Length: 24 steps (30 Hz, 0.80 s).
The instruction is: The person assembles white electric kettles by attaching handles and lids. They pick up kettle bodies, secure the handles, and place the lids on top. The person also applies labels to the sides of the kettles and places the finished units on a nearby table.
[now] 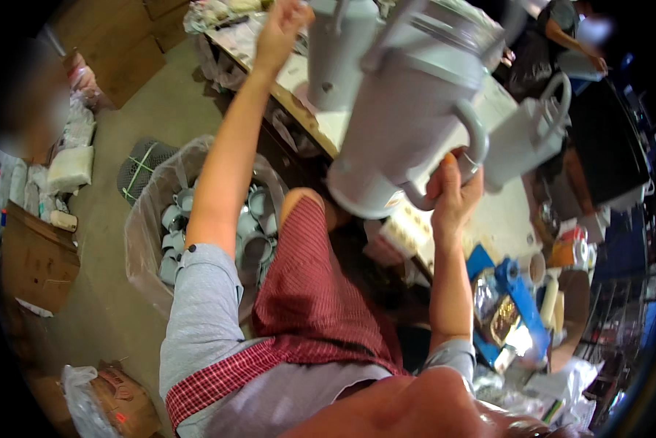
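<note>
A large pale grey jug (408, 117) is tilted above the table's near edge, with a loop handle on its right side and a wide rim at the top. My right hand (455, 186) is closed round the lower part of that handle. My left hand (284, 25) reaches far forward, left of a second grey jug (335, 66) standing on the table. Its fingers are blurred, and I cannot tell whether they touch anything. A third grey jug (521, 142), with a raised handle, is on the table to the right.
Left of my knee stands a plastic-lined bin (147, 241) with several grey cup-like parts (255, 244). The worktable (488, 226) runs diagonally ahead, a blue tool (521, 299) at its near right. Another person (561, 29) works at far right. Cardboard boxes (39, 252) sit at left.
</note>
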Each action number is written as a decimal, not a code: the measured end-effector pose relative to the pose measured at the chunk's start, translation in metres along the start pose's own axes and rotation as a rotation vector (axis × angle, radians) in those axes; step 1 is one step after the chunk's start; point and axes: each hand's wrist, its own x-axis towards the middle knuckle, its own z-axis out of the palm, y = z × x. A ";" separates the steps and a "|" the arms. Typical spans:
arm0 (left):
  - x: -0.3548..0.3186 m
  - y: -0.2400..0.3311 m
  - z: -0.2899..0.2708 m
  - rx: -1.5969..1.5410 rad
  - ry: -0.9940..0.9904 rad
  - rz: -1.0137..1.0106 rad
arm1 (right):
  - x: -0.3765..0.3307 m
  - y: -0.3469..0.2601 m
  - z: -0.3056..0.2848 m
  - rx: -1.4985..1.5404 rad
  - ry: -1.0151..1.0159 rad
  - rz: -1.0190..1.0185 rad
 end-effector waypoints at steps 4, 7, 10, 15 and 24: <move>-0.060 -0.114 -0.009 0.251 -0.025 -0.366 | 0.083 0.082 0.007 -0.021 0.124 -0.047; -0.084 -0.175 -0.016 0.255 -0.010 -0.511 | 0.137 0.151 0.015 -0.041 0.135 -0.098; -0.098 -0.206 -0.001 0.237 -0.001 -0.442 | 0.177 0.176 0.038 -0.022 0.113 -0.088; -0.106 -0.219 0.022 0.409 0.026 -0.325 | 0.241 0.212 0.059 0.040 0.071 -0.060; -0.204 -0.049 0.074 0.424 -0.914 -0.153 | 0.313 0.198 -0.006 -1.190 -0.524 -0.234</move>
